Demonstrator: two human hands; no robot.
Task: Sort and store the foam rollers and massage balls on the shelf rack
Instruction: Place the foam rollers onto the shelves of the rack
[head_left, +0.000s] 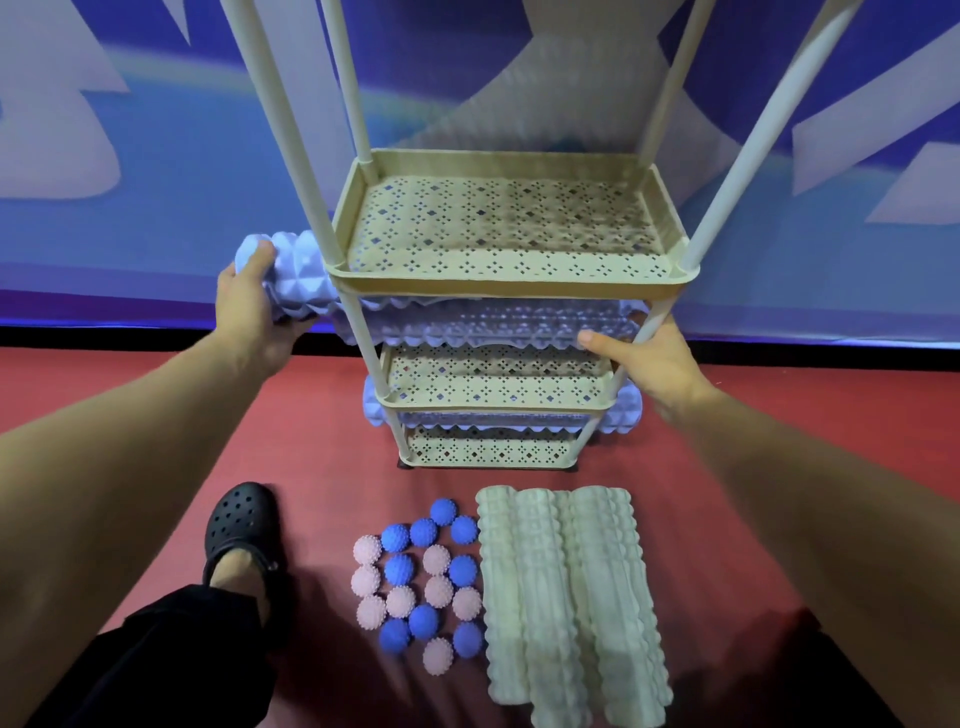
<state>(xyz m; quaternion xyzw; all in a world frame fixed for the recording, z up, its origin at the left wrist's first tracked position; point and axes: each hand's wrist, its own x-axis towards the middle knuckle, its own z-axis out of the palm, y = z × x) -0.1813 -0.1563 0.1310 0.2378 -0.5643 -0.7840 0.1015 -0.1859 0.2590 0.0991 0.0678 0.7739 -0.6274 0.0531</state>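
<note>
While both bare forearms reach forward from the bottom corners, the left hand (254, 306) curls its fingers round the projecting end of a lavender foam roller (291, 280), thumb on top, wrist bent slightly inward. That roller lies sideways on the second tier of the cream shelf rack (511, 283), its body running under the perforated top tray and its left end sticking out past the front-left post. The right hand (654, 364) sits at the front-right post (655, 319), thumb stretched leftward along the roller's underside edge; its fingers seem to wrap the post, though they are mostly hidden behind it. A second lavender roller (621, 410) lies across the next tier down, both ends jutting beyond the posts. On the red floor (779, 441) in front of the rack, three cream foam rollers (566, 603) lie side by side, touching. Just beside them to the left, blue massage balls (399, 569) and pink massage balls (439, 591) cluster together. A foot in a black clog (241, 530) stands left of the balls.
</note>
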